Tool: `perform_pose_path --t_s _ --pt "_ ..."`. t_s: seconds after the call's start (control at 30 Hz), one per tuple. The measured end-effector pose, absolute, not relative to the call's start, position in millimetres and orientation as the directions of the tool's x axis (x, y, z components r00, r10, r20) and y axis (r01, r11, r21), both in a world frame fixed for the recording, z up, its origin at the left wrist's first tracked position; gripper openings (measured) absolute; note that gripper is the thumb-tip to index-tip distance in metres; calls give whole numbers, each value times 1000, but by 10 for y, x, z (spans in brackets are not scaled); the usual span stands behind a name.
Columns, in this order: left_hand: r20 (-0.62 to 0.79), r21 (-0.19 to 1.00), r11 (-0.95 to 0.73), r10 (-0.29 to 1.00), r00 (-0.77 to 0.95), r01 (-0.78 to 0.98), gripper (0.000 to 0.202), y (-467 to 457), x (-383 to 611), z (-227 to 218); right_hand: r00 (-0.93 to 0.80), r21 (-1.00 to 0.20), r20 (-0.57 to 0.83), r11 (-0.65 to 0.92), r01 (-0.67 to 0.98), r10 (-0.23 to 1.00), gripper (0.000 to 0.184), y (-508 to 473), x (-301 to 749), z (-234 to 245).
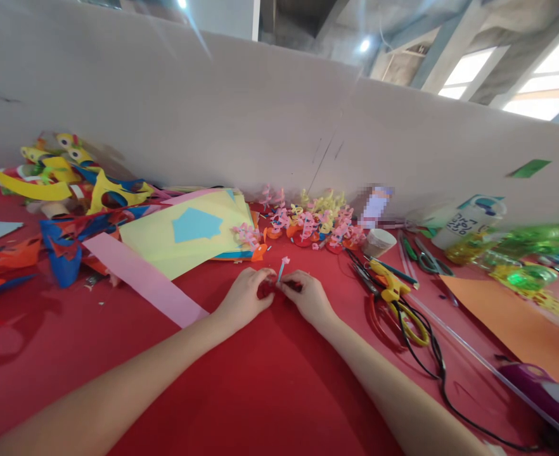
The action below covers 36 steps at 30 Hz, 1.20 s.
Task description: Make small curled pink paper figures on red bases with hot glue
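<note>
both forearms lay extended forward, converging; left hand [245,295] and right hand [308,297] touched at fingertips, fingers pinched.

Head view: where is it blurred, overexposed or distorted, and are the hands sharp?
Head view: the left hand and right hand, meeting at a small stick, are fairly sharp; the green plastic pieces at the picture's right edge are smeared; the skylights are blown out; a flare streak crosses the wall; the wide lens bows the wall's top edge; one patch is pixelated.
</note>
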<state>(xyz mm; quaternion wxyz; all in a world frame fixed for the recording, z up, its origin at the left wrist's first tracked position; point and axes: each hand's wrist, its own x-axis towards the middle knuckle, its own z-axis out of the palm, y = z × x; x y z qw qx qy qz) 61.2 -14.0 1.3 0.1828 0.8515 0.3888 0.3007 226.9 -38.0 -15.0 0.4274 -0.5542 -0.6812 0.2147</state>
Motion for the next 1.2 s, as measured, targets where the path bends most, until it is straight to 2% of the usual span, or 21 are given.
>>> perform_pose_path --t_s 0.2,0.63,0.8,1.0,1.1,1.2 --pt "371 567 -623 777 508 539 33 -132 603 -4 -23 -726 337 275 630 941 8 -387 2265 -153" --pt "411 595 -640 762 501 485 26 -109 588 4 -46 -728 346 299 617 937 10 -391 2277 -158" --pt "421 646 -627 768 482 435 16 -70 573 22 -51 -728 352 308 613 935 9 -386 2274 -165" --pt "388 714 -573 802 455 401 16 -16 600 52 -44 -705 372 313 637 927 10 -383 2264 -158" --pt "380 727 -564 806 454 391 17 32 639 69 -43 -702 377 316 638 925 10 -384 2260 -152" --pt "412 726 -591 784 465 353 9 77 679 69 -46 -711 371 315 629 928 10 -384 2258 -148"
